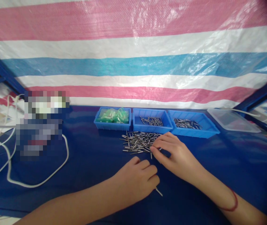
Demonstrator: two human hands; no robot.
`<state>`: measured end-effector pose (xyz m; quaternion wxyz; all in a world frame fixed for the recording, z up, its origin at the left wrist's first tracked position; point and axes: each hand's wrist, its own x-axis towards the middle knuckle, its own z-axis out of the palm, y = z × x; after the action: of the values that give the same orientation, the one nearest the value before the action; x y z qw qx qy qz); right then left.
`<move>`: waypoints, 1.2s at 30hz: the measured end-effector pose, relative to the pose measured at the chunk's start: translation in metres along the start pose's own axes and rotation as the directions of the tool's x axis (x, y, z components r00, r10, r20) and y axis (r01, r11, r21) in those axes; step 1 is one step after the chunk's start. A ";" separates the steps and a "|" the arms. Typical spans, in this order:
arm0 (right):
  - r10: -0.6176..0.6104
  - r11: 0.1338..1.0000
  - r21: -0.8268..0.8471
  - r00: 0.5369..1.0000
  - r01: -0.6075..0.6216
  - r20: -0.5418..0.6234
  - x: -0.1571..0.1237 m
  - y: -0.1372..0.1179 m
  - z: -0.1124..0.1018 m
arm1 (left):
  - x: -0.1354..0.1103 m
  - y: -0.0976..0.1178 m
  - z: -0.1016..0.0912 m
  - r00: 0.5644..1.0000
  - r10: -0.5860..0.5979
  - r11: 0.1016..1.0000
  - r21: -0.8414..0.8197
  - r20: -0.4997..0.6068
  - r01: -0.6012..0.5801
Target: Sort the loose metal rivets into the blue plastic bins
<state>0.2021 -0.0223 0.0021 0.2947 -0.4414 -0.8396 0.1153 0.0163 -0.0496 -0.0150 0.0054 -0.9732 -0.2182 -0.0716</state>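
Note:
A loose heap of silvery blind rivets (138,142) lies on the blue table in front of the bins. My right hand (173,153) reaches over the heap's right edge, thumb and fingertips pinched together at a rivet (151,155). Closer to me, my left hand (139,176) is curled closed, knuckles up. The thin end of a single rivet (159,191) pokes out from under its fingers; the rest of that rivet is hidden.
Behind the heap stand three blue bins: the left bin (114,126) holds green-and-clear packets, the middle bin (152,128) and right bin (195,132) hold rivets. A translucent lid (234,120) lies at the right. White cables (30,186) loop across the left side.

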 end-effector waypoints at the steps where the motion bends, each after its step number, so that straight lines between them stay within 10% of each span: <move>1: 0.010 0.999 0.051 1.000 -0.011 0.025 0.000 -0.001 0.001 | 0.001 -0.001 0.001 1.000 -0.021 1.000 0.010 -0.017 0.021; 13: 0.110 0.904 0.382 0.968 -0.192 0.225 0.002 -0.007 0.001 | 0.003 -0.030 -0.018 0.932 -0.322 0.904 -0.348 -0.167 0.250; 24: 0.134 0.886 0.398 0.952 -0.239 0.274 0.000 -0.010 0.007 | 0.010 -0.028 -0.006 0.688 -0.724 0.326 -0.905 -0.054 0.273; 36: 0.157 0.840 0.476 0.956 -0.261 0.247 0.000 -0.008 0.011 | 0.011 -0.031 -0.012 0.654 -0.756 0.221 -0.942 -0.003 0.252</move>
<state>0.1901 -0.0265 -0.0028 0.3002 -0.4247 -0.7518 0.4052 0.0112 -0.0179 -0.0018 -0.4776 -0.6351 -0.4535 -0.4037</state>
